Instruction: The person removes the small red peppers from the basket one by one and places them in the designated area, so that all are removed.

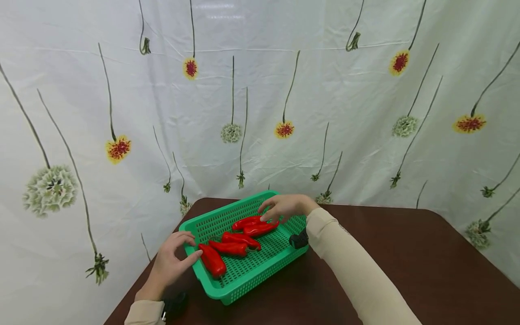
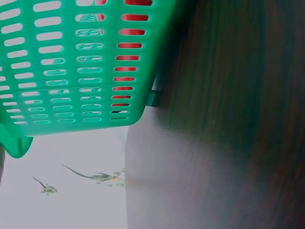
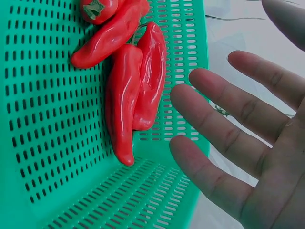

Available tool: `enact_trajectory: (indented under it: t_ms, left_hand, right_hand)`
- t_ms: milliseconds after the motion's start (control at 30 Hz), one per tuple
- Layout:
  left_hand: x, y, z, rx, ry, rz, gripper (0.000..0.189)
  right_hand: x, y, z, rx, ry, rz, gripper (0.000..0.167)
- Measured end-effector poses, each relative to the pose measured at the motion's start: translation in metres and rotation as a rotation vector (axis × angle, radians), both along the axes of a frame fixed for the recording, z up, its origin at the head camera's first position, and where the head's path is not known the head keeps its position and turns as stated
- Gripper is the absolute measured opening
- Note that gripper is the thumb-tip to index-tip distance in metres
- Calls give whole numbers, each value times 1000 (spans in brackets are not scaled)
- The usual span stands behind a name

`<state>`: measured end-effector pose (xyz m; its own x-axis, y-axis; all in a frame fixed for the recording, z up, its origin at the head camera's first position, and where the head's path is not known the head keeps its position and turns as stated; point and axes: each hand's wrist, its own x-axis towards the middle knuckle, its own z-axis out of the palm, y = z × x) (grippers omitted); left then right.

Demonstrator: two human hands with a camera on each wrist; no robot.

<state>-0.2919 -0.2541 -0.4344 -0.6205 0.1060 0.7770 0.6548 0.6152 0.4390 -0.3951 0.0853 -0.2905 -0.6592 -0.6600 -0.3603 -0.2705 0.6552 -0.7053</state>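
Note:
Several red peppers point(image 1: 230, 248) lie inside a green plastic basket point(image 1: 248, 289) on the table. At the basket's near-left end, my left hand point(image 1: 168, 259) has its thumb and fingers spread beside the rim, close to the leftmost pepper point(image 1: 213, 262). Above the far-right part of the basket is my right hand point(image 1: 283, 207), over two peppers lying side by side. In the right wrist view that hand's fingers point(image 3: 228, 138) are extended and apart from the pepper point(image 3: 125, 100). The left wrist view shows only the basket's slotted side point(image 2: 71, 71), with red behind the slots.
A dark brown table point(image 1: 390, 257) holds the basket and extends to the right. Behind it hangs a white cloth point(image 1: 260, 104) printed with flowers. A black wrist device point(image 1: 299, 239) under the right forearm hangs by the basket's right rim.

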Motion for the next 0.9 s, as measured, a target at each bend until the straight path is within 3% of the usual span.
enact_trajectory:
  t_ms: [367, 600, 900]
  left_hand:
    - [3, 3, 4, 7, 11, 10, 25]
    - [5, 4, 8, 20, 9, 21, 27]
    - [5, 1, 3, -5, 26, 29, 26]
  right_hand:
    - [-10, -16, -11, -25, -26, -30, 47]
    - [-11, -23, -14, -27, 40, -27, 50]
    - [-17, -32, -20, -8, 26, -82, 41]
